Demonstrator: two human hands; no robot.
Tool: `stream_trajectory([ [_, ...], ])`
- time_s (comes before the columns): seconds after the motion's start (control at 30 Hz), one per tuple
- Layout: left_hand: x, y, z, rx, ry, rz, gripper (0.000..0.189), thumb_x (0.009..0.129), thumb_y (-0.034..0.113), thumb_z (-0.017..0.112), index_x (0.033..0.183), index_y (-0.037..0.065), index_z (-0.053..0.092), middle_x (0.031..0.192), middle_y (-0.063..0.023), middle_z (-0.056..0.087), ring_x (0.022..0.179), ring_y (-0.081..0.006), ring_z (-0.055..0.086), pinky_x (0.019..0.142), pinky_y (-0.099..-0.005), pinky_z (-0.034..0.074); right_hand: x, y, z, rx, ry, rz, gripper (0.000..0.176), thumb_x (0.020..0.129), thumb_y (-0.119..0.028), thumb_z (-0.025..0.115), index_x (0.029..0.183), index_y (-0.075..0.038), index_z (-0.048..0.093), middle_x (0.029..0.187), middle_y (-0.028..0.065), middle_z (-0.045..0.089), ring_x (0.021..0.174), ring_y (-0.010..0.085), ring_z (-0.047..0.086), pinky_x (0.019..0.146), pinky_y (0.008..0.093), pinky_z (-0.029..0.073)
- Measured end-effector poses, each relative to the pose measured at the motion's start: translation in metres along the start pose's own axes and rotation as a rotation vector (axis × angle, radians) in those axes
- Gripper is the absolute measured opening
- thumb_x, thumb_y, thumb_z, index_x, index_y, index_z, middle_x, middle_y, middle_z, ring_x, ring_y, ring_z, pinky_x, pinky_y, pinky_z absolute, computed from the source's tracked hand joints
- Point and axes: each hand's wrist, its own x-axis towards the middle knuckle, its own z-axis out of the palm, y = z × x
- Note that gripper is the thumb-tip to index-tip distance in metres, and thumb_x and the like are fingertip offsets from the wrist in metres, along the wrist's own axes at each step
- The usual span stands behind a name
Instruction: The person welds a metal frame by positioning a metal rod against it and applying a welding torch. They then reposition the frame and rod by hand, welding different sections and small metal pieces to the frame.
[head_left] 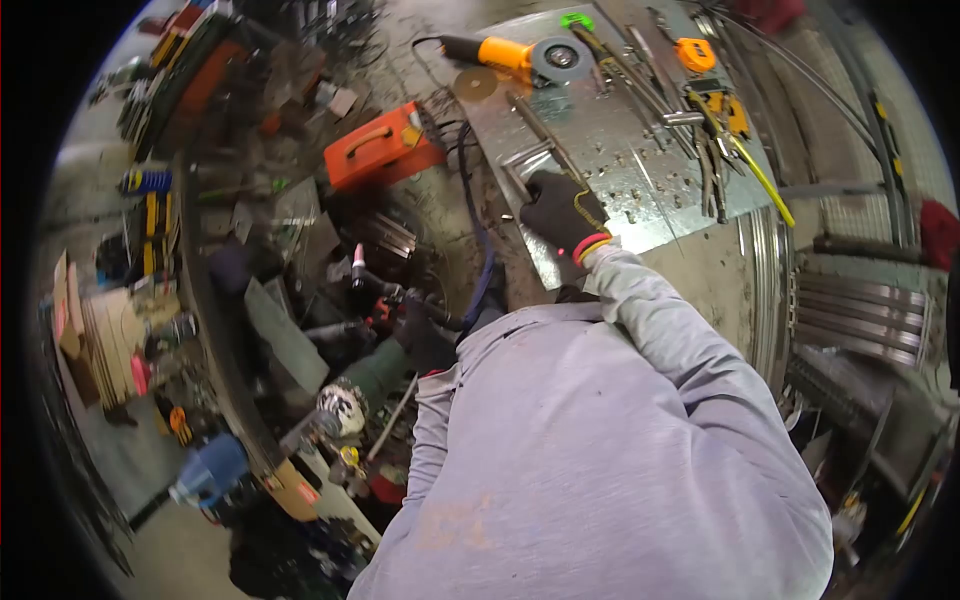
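Note:
My right hand (pixel 562 208), in a dark glove with a red and yellow cuff, is closed on a small metal piece (pixel 522 170) at the left edge of the metal-topped table (pixel 640 200). A long metal bar (pixel 545 130) lies just beyond its fingers. My left hand (pixel 428 340), also in a dark glove, is lower left, beside a red and black tool (pixel 384 312). Its fingers look curled, but what they grip is too dark to make out. An orange angle grinder (pixel 510 55) lies at the table's far edge.
Pliers and clamps (pixel 712 170), an orange tape measure (pixel 695 54) and a yellow strip (pixel 765 182) lie at the table's right. An orange metal box (pixel 384 148) stands left of the table. A cable (pixel 470 190) runs between them. Cluttered shelving (pixel 215 330) fills the left side.

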Motion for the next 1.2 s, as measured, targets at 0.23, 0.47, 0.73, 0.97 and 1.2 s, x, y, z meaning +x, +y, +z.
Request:
stream_trajectory([
  [0.23, -0.07, 0.003, 0.022, 0.01, 0.054, 0.16, 0.025, 0.102, 0.013, 0.066, 0.123, 0.001, 0.059, 0.097, -0.0111, 0.069, 0.08, -0.0198, 0.069, 0.072, -0.0336, 0.058, 0.036, 0.035, -0.083, 0.497, -0.362, 0.015, 0.015, 0.091, -0.021, 0.075, 0.094, -0.006, 0.075, 0.072, -0.0035, 0.065, 0.061, 0.0063, 0.057, 0.056, 0.0269, 0.047],
  [0.47, -0.069, -0.012, 0.02, 0.114, -0.122, 0.148, 0.03, 0.103, 0.012, 0.066, 0.131, 0.002, 0.057, 0.089, -0.0063, 0.07, 0.077, -0.0158, 0.068, 0.071, -0.0308, 0.057, 0.044, 0.067, -0.108, 0.73, -0.475, 0.127, 0.016, 0.094, -0.022, 0.071, 0.099, -0.007, 0.076, 0.072, -0.003, 0.064, 0.059, 0.0061, 0.058, 0.049, 0.0237, 0.042],
  [0.73, -0.056, 0.001, 0.047, 0.3, -0.352, 0.448, 0.041, 0.104, 0.007, 0.061, 0.143, 0.001, 0.054, 0.11, -0.0062, 0.066, 0.093, -0.01, 0.063, 0.077, -0.0277, 0.053, 0.032, 0.051, -0.102, 0.736, -0.396, 0.196, 0.018, 0.096, -0.023, 0.071, 0.101, -0.007, 0.075, 0.073, -0.0041, 0.064, 0.058, 0.0061, 0.057, 0.05, 0.0235, 0.041],
  [0.97, -0.062, 0.04, 0.046, 0.597, -0.599, 0.435, 0.05, 0.101, 0.005, 0.059, 0.149, -0.003, 0.05, 0.125, -0.0112, 0.065, 0.109, -0.0164, 0.06, 0.098, -0.0311, 0.049, 0.025, 0.041, -0.097, 0.507, -0.337, 0.182, 0.016, 0.099, -0.024, 0.067, 0.1, -0.01, 0.075, 0.072, -0.0071, 0.06, 0.06, 0.0029, 0.052, 0.054, 0.0219, 0.039],
  [1.2, -0.082, 0.052, 0.052, 0.62, -0.618, 0.412, 0.054, 0.099, 0.004, 0.058, 0.151, -0.006, 0.048, 0.132, -0.0217, 0.065, 0.115, -0.0254, 0.062, 0.105, -0.0366, 0.047, 0.014, 0.063, -0.113, 0.498, -0.247, 0.136, 0.018, 0.097, -0.025, 0.069, 0.09, -0.009, 0.073, 0.069, -0.0032, 0.061, 0.057, 0.0072, 0.053, 0.053, 0.0247, 0.043],
])
